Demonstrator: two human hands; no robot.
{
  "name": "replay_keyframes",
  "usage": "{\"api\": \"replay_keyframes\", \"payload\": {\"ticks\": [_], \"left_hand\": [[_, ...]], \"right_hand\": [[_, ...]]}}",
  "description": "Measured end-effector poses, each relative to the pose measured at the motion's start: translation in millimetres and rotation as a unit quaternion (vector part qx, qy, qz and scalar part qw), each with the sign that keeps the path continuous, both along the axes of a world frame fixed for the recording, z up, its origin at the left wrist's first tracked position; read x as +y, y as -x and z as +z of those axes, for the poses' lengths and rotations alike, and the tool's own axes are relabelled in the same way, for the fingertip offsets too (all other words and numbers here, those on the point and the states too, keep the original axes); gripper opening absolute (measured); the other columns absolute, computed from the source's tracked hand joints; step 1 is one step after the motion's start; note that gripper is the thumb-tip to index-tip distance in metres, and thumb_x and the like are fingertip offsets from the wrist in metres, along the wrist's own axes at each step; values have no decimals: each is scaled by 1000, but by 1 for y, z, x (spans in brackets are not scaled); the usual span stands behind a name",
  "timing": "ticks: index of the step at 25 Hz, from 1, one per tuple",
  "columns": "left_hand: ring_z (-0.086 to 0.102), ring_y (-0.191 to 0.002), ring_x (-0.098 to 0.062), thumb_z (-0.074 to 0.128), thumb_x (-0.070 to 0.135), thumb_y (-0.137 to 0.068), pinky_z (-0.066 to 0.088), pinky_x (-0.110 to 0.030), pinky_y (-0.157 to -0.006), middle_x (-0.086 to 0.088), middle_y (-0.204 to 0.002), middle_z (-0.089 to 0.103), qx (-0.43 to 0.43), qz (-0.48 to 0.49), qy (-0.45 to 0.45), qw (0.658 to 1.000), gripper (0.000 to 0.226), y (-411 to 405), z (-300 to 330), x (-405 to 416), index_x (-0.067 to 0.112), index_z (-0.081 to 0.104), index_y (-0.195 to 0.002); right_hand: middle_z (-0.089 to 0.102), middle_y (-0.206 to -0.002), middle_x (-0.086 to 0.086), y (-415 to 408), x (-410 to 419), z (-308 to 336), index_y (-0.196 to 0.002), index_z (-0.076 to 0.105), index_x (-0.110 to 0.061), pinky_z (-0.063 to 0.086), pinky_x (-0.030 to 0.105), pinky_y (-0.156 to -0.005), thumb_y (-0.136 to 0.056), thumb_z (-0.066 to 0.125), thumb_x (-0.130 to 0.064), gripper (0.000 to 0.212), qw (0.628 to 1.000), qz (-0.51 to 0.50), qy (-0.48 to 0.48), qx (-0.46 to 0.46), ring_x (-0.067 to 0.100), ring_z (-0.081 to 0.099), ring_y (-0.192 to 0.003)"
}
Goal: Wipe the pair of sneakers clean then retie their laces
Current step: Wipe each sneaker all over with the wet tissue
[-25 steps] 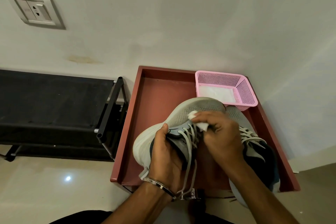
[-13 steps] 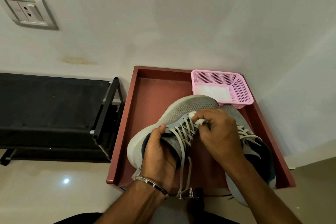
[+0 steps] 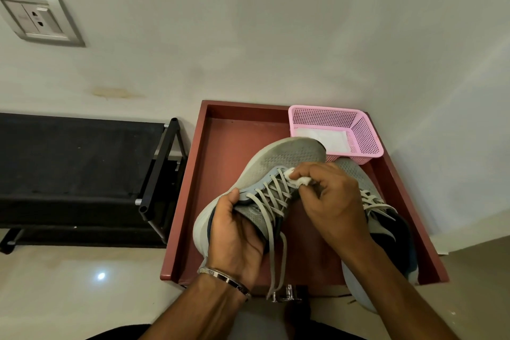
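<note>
A grey mesh sneaker is lifted and tilted on its side above the red-brown tray. My left hand grips it at the heel and collar. Its pale laces are crossed, and their loose ends hang down past the tray's front edge. My right hand pinches a small white wipe against the top of the lacing near the toe. The second grey sneaker lies in the tray at the right, partly hidden under my right forearm.
A pink mesh basket with a white cloth inside stands in the tray's far right corner. A black rack sits on the floor to the left, against the wall. A wall socket is at upper left.
The held sneaker has turned so more of its lacing faces me. My right hand with the wipe has shifted slightly along the top of the laces.
</note>
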State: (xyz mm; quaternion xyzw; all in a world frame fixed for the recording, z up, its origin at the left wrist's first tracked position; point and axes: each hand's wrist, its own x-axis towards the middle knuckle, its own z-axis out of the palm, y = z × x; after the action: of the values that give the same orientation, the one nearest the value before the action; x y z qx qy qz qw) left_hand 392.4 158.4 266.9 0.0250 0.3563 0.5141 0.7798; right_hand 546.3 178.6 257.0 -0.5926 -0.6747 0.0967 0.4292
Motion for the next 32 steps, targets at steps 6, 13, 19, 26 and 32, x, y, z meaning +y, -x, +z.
{"api": "replay_keyframes", "payload": {"ticks": [6,13,19,26,32], "left_hand": [[49,-131,-41,33,36,-97,31,-55,-115,-28,-133,57,-59,1,-14,998,56,6,-4,8,0,51,-136],[54,-127,-35,27,35,-95,44,-47,-103,-27,-129,60,-73,-9,-3,997,61,21,0,12,-5,51,-134],[53,-127,-38,27,35,-96,39,-48,-109,-27,-130,60,-100,-7,6,995,61,25,4,12,-7,52,-133],[60,-117,-35,27,36,-96,50,-44,-94,-26,-127,62,-103,-9,19,994,60,26,6,10,-5,54,-130],[62,-114,-37,28,35,-96,48,-54,-93,-29,-126,62,-113,9,13,993,60,28,7,12,-8,53,-130]], "right_hand": [[69,-104,-6,5,-1,3,-105,71,-12,56,35,-83,-84,67,3,26,997,-13,-14,78,8,65,-100],[71,-103,-4,24,-15,11,-92,74,-11,55,32,-87,-71,74,10,30,985,163,-4,61,10,66,-104],[71,-96,-2,16,-8,13,-84,73,-10,57,31,-81,-72,70,7,21,986,127,-3,111,11,69,-95],[71,-95,-1,21,-2,13,-87,75,-9,54,23,-79,-74,73,1,16,992,80,-45,88,10,68,-92],[72,-89,-3,33,-16,23,-77,75,-10,56,25,-74,-65,74,8,21,975,192,26,105,11,70,-85]]}}
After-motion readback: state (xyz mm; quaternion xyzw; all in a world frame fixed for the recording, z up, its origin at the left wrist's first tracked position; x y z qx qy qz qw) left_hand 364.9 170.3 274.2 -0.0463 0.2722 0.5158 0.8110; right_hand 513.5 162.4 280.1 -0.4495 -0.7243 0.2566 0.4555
